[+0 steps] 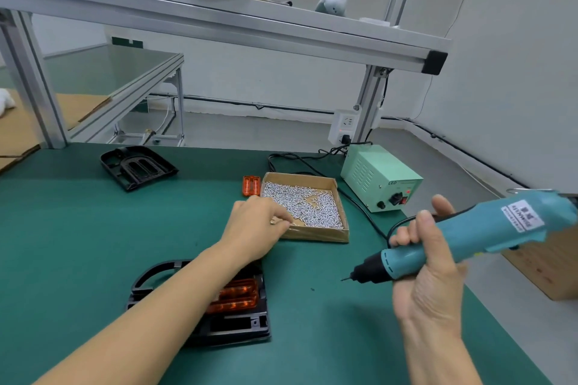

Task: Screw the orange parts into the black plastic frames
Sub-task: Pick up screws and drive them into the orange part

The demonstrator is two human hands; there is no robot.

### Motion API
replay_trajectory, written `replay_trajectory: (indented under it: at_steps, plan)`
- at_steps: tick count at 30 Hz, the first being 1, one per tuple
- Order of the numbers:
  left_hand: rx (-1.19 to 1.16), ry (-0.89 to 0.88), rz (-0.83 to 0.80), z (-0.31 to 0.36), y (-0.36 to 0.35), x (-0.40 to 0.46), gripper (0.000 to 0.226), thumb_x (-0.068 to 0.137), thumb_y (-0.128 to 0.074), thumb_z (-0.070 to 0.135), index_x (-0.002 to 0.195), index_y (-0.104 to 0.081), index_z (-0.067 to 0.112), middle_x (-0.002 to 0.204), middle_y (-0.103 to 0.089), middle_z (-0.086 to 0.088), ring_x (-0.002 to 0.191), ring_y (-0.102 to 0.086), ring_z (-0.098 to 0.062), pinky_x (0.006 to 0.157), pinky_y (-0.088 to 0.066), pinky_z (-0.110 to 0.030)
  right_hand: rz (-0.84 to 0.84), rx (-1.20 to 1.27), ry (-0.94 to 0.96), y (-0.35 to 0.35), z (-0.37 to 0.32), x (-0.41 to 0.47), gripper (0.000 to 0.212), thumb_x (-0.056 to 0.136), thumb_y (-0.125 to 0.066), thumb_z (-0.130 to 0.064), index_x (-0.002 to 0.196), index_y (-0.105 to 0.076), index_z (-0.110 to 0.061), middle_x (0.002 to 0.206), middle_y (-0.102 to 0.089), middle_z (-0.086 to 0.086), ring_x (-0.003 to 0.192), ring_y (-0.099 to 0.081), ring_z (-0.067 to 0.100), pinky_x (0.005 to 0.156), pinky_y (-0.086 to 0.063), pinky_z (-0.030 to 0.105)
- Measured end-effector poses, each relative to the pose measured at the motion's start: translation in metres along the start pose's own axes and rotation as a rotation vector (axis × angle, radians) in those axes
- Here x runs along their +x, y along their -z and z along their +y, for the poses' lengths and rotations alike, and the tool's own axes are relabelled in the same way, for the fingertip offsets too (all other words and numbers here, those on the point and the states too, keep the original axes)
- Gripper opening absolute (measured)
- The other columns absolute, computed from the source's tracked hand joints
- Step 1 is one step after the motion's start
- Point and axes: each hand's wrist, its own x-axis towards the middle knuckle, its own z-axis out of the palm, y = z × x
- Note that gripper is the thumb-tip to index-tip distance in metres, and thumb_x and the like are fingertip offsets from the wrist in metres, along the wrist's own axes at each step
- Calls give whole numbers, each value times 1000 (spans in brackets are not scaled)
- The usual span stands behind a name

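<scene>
black frame [219,327] near mat edge [488,316], screwdriver [463,241] aloft.

We are seeing bright, even light falling from above, casting only soft shadows on the counter [78,228]. The wide lens is bending the shelf frame [219,19] at the edges, and motion is blurring the right hand [428,275].

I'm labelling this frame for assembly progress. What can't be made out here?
Head view:
- Near black plastic frame: middle hidden by the left forearm, so seated screws can't be counted.
- Left hand: fingertips blurred at the cardboard box of silver screws; whether the grip holds one is unclear.
- Teal electric screwdriver: rear cut off by the right edge.
</scene>
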Motion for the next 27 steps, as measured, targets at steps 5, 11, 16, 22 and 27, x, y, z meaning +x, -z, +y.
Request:
replay_trajectory:
  at_steps: [5, 11, 16, 22, 27]
  plan:
    - [63, 39, -83, 13, -24, 42, 17, 92, -58, 24, 100, -73, 28, 107, -70, 8, 107, -57, -14, 102, -29, -33, 7, 65, 14, -5, 6, -2, 18, 82, -62, -15, 97, -65, -23, 59, -46, -6, 55, -45, 9, 59, -42, 20]
    - [135, 82, -185, 23, -39, 68, 14, 88, -67, 24, 99, -75, 26, 103, -71, 10, 105, -58, -14, 103, -32, -34, 42, 49, -1, -4, 13, -2, 23, 80, -62, -13, 102, -61, -20, 60, -48, -4, 54, -47, 10, 59, -45, 20]
    - [212, 102, -249, 27, -45, 77, 11, 85, -69, 18, 91, -76, 24, 100, -71, 10, 104, -57, -15, 105, -27, -38, 58, 23, -15, 0, 21, -6, 24, 77, -63, -13, 101, -61, -19, 58, -48, -4, 52, -47, 10, 56, -46, 20]
    - [287, 100, -229, 29, -51, 81, 12, 85, -67, 14, 87, -77, 21, 96, -72, 7, 101, -59, -16, 107, -25, -39, 69, 26, -12, 2, 27, -7, 21, 79, -63, -14, 98, -59, -21, 56, -46, -6, 51, -45, 10, 56, -44, 20]
    - [351, 63, -201, 30, -55, 82, 12, 86, -64, 13, 86, -74, 20, 90, -71, 4, 94, -61, -17, 110, -19, -43, 54, 67, -21, 3, 29, -8, 17, 81, -61, -15, 96, -61, -22, 58, -47, -7, 52, -45, 9, 57, -44, 19]
